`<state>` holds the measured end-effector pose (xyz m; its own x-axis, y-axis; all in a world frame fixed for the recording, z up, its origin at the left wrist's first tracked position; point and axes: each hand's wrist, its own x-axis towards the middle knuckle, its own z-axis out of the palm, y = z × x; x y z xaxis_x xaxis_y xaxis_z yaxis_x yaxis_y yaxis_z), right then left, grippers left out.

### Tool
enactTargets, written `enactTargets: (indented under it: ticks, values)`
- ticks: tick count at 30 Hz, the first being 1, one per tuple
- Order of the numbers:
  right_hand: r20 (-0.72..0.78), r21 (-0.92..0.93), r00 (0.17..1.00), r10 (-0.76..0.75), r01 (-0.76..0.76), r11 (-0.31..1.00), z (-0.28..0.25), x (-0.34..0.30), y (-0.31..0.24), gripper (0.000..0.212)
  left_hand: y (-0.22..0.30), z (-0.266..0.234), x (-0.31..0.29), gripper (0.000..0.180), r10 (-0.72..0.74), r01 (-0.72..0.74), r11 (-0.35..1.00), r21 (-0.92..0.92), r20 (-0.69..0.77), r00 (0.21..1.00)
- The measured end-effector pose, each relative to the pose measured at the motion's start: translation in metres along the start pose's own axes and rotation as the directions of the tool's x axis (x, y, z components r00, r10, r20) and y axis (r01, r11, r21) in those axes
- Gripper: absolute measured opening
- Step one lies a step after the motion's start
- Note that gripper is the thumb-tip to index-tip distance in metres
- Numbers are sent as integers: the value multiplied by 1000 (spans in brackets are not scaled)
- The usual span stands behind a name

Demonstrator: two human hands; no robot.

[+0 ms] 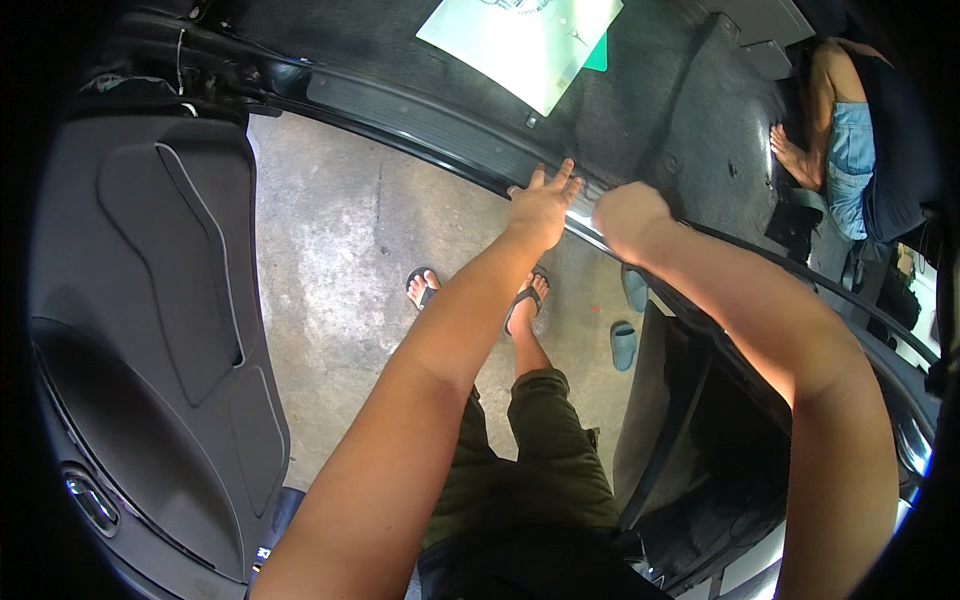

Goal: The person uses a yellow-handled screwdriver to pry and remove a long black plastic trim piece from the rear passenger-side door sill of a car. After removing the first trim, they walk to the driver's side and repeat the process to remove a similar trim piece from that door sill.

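My left hand [541,208] rests on the dark ridged door sill [400,112] of a car, its fingers spread. Just right of it, my right hand [632,220] is curled into a fist over the same sill. Its fingers face away and are a little blurred, so anything inside them is hidden. Between the two hands a short stretch of the sill shines bright silver [584,214]. Beyond the sill lies the black car floor [640,120].
An open grey door panel [180,250] fills the left side. A pale sheet [520,45] lies on the car floor. Another person's bent leg [820,120] is at the far right. Blue slippers [623,345] stand on the concrete [330,220] near my feet.
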<state>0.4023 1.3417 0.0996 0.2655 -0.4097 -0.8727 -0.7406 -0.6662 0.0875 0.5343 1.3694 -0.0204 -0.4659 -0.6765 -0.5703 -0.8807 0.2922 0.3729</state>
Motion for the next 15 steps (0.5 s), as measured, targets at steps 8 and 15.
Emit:
enactTargets:
  ticks: [8, 15]
  values:
    - [-133, 627, 842, 523, -337, 703, 9, -6, -24, 24, -1, -7, -3, 79, -11, 11, 1000, -4, 17, 1000]
    - [496, 818, 743, 449, -227, -529, 47, -4, 17, 17, 2, 0, 1, 71, -30, 28, 994, -105, -15, 999]
